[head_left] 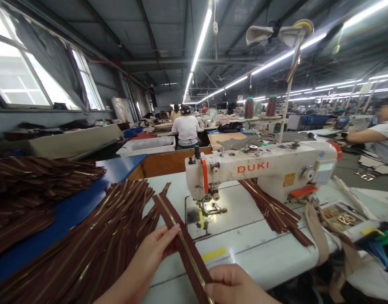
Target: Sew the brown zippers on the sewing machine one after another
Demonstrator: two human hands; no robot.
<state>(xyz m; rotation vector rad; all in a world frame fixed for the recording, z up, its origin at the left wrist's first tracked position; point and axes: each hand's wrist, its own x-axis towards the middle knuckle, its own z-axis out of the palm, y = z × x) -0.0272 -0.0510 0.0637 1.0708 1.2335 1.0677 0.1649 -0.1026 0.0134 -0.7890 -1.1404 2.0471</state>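
Note:
A brown zipper [188, 248] with gold teeth stretches between my two hands, in front of the sewing machine [260, 166]. My left hand [160, 245] pinches it near the middle, thumb on top. Lower down, my right hand [230, 285] grips the same zipper close to the bottom edge of the view. The zipper's far end points toward the left of the needle area [209, 207] and is apart from the presser foot. To the left of my hands lies a large heap of similar zippers [95, 236]. Another bundle of zippers [272, 207] rests under the machine's arm.
More brown zippers [32, 181] are piled on a blue surface [118, 169] at the left. A tray of metal parts [342, 215] sits at the right. Thread cones [249, 108] stand behind the machine. Ahead sits a person in a white shirt [185, 128]; another person's arm [367, 135] shows at right.

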